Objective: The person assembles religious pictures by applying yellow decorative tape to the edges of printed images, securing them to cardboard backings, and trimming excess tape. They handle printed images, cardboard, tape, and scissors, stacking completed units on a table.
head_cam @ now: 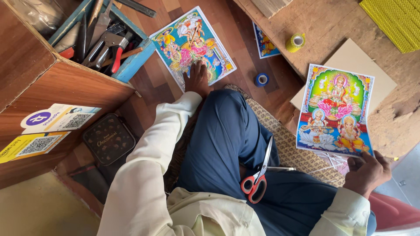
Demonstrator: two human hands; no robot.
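Bright picture print (336, 111) of three seated figures, right hand (366, 171) pinching its bottom corner, left hand (197, 78) stretched out, pressing flat and open on another colourful print (192, 43) on the floor, red-handled scissors (257, 179) on lap

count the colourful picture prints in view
3: one print on the floor under the left hand, one print held by the right hand, one blue print partly hidden under the board edge.
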